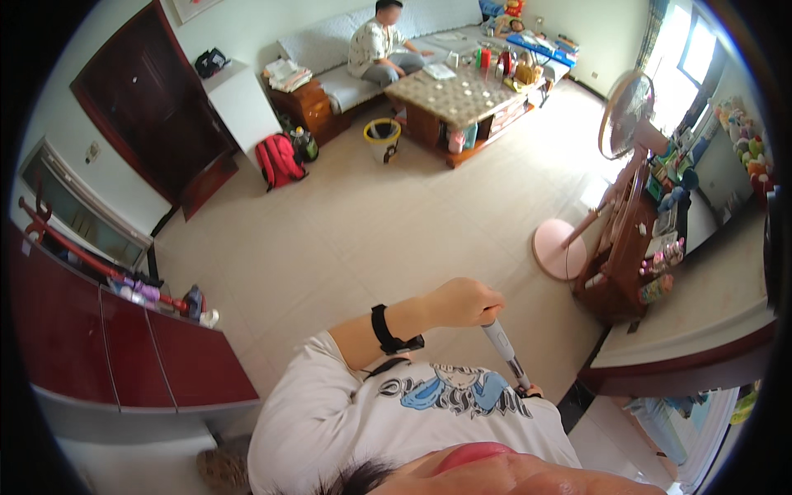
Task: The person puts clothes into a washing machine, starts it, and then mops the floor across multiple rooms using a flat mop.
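A white and grey handle with a shiny metal tube [500,344] slants down to the right in front of my chest. My left hand [465,302], with a black band on its wrist, is closed around the handle's upper end. Lower down, my right hand [533,391] is at the metal tube; only a small part of this hand shows beside my white printed shirt. The far end of the tube is hidden, so the kind of tool cannot be told.
A pink standing fan [559,249] is at the right, beside a wooden cabinet [612,281]. Farther off are a yellow-rimmed bin [382,143], a red backpack [276,162], a coffee table [455,102] and a person [374,52] on a sofa. Dark red cabinets [130,334] stand at left.
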{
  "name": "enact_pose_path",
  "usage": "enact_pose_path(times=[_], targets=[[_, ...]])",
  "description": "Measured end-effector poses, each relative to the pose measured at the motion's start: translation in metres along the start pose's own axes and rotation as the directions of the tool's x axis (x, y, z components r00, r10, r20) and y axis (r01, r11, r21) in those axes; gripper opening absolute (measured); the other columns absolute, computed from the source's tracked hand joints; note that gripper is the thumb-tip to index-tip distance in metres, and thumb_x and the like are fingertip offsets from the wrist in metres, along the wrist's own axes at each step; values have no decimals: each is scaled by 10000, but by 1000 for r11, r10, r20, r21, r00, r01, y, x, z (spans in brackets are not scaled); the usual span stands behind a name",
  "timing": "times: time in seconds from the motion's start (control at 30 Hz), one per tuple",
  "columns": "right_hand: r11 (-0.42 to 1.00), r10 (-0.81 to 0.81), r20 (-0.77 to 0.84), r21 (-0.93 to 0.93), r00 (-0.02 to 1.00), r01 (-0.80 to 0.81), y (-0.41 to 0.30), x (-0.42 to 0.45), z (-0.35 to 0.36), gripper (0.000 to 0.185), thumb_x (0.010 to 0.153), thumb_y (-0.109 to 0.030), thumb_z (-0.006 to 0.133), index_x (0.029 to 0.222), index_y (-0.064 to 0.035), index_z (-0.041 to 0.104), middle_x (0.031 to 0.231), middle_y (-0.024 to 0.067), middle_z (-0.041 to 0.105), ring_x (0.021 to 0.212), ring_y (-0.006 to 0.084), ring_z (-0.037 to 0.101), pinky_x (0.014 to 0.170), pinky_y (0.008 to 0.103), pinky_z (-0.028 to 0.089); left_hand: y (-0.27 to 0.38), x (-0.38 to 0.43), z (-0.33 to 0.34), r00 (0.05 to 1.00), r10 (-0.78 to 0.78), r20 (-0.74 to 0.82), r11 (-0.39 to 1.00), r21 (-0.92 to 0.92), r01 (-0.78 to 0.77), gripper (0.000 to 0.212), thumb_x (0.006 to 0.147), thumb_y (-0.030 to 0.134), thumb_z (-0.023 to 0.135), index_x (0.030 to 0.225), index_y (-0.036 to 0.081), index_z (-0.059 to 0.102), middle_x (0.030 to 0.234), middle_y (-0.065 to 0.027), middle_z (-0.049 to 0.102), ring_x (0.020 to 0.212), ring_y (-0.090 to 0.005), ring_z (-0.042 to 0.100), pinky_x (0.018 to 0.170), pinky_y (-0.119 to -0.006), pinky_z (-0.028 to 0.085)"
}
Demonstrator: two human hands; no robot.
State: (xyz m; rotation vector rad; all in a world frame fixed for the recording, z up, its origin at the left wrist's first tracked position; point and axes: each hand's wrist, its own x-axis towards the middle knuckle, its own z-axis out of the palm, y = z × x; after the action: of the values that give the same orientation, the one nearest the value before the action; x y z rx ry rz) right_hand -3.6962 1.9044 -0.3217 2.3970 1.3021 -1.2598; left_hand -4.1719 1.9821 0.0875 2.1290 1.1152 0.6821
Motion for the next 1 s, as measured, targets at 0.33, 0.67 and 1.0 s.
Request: enact_pose_path(times=[0.33,0.67,1.0], targets=[[988,-145,-125,-66,981,138,-303,48,-68,260,773,-205,499,942,-61,635,889,193,617,872,331,591,712,394,455,-213,114,-122,822,-143,-551,986,-4,169,177,755,149,475,852,64,598,761,-130,595,683,-296,581,612,-390,462],[793,-551,-14,304,835,528,-594,188,-5,95,720,-6,550,797,-12,606,604,21,552,560,131,536,508,272,433,-322,131,-305,637,-162,-754,976,-30,214,165,789,50,440,903,38,559,748,-101,593,630,-236,577,580,-301,461],[-362,-82,656,681,750,-636,-858,256,73,148,852,-101,402,704,-107,398,498,-10,411,409,125,423,437,250,397,-391,150,-435,554,-90,-828,987,2,164,244,797,24,375,960,-12,553,758,-92,595,622,-124,536,591,-234,453]])
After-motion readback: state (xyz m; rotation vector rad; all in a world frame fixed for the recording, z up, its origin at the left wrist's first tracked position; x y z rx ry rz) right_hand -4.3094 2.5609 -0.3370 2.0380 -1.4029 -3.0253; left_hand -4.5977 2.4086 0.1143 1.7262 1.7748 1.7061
